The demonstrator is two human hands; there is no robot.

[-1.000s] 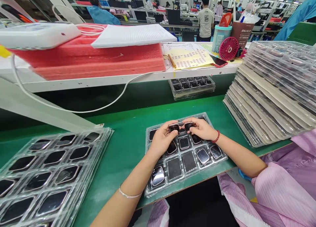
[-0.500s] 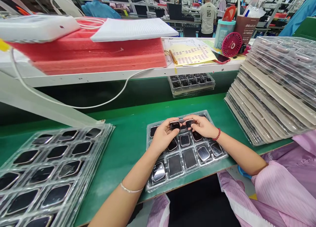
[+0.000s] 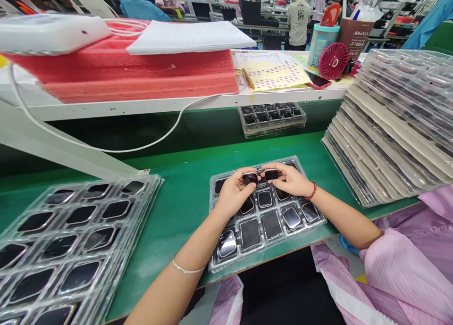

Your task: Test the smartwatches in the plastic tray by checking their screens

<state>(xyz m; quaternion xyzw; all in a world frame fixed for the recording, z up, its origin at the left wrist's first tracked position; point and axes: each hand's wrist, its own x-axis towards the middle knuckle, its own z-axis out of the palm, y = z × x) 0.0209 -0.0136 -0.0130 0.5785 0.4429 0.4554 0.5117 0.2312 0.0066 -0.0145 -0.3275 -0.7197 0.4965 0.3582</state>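
A clear plastic tray (image 3: 231, 264) with rows of compartments lies on the green bench in front of me. Several dark square pieces with rounded corners and metal rims, like smartwatch faces, sit in it. My left hand (image 3: 231, 190) pinches one such watch face (image 3: 250, 178) above the tray's far rows. Beside it, my right hand (image 3: 290, 179) grips a second watch face (image 3: 271, 174) between thumb and fingers. The two pieces are held side by side, dark faces toward me. My hands cover part of the tray's back rows.
Filled trays (image 3: 81, 240) are stacked at the left. A tall leaning tray stack (image 3: 396, 131) stands right. Under the white shelf (image 3: 141, 109) sits another small tray stack (image 3: 272, 120). Red foam (image 3: 148, 77), papers, a phone and a pink fan (image 3: 333, 61) lie on the shelf. A white cable hangs down.
The watch face in my right hand has tilted so that its dark front shows more squarely. My left hand keeps its hold almost unmoved. The view has shifted slightly.
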